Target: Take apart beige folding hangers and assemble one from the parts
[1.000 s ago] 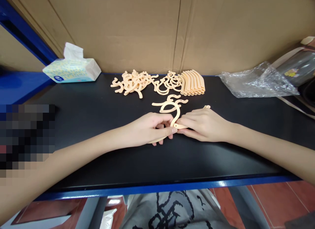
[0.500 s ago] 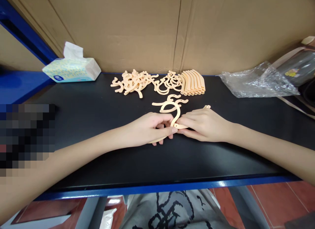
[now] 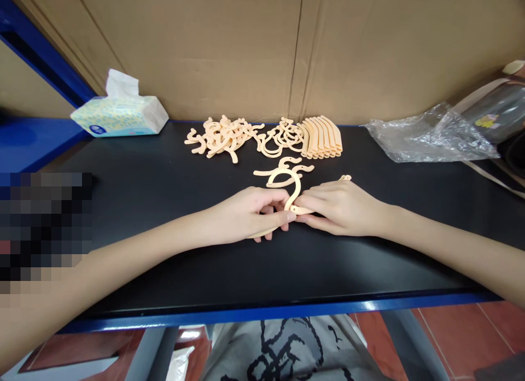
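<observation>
A cream plastic folding hanger point(image 3: 297, 188) is held between my two hands above the black tabletop, its curved hook pointing up and away from me. My left hand point(image 3: 250, 212) is closed around the left arm of the hanger, with the thumb pressed near the joint at the hook's base. Closed over the right arm is my right hand point(image 3: 344, 209), its fingertips close to that same joint; a small end piece shows beyond the knuckles. Just behind the hook lie a few loose curved hanger arms point(image 3: 262, 174). Most of the held arms is hidden by my fingers.
At the back of the black table point(image 3: 184, 277) are a jumbled pile of hanger arms point(image 3: 223, 136), several hooks point(image 3: 270, 153) and a neat row of stacked arms point(image 3: 324, 138). A tissue pack point(image 3: 123, 116) stands back left, a clear plastic bag point(image 3: 426, 138) back right. Cardboard rises behind.
</observation>
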The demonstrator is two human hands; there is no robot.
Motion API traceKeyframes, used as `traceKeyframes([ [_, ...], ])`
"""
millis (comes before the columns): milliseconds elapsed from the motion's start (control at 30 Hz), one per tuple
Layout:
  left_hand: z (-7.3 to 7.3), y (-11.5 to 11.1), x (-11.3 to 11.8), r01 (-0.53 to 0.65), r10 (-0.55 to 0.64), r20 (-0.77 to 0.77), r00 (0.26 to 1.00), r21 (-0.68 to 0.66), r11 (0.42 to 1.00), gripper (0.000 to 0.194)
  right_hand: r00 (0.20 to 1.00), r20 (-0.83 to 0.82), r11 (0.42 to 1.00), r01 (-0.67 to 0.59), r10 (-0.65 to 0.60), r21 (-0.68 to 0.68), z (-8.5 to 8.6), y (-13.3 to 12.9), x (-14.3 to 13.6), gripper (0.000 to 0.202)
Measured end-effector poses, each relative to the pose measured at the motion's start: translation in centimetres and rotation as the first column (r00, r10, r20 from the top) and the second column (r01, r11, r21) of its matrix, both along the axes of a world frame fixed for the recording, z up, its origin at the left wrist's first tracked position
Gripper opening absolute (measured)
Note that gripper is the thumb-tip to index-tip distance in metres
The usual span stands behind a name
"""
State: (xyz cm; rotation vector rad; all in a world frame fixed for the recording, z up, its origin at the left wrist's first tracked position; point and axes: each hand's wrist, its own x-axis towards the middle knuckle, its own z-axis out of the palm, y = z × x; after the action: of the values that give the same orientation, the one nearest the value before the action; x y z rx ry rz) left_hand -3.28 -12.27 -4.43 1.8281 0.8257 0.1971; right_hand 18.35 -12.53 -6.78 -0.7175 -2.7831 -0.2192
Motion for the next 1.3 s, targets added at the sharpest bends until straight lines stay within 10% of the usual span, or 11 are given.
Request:
traceKeyframes([
  [1300,-0.26,0.06,-0.11,0.010,-0.010,0.024,1.000,0.024,1.000,0.013,1.000,-0.004,0.999,-0.013,0.012,-0.051,-0.18,0.10,0.31,0.018],
])
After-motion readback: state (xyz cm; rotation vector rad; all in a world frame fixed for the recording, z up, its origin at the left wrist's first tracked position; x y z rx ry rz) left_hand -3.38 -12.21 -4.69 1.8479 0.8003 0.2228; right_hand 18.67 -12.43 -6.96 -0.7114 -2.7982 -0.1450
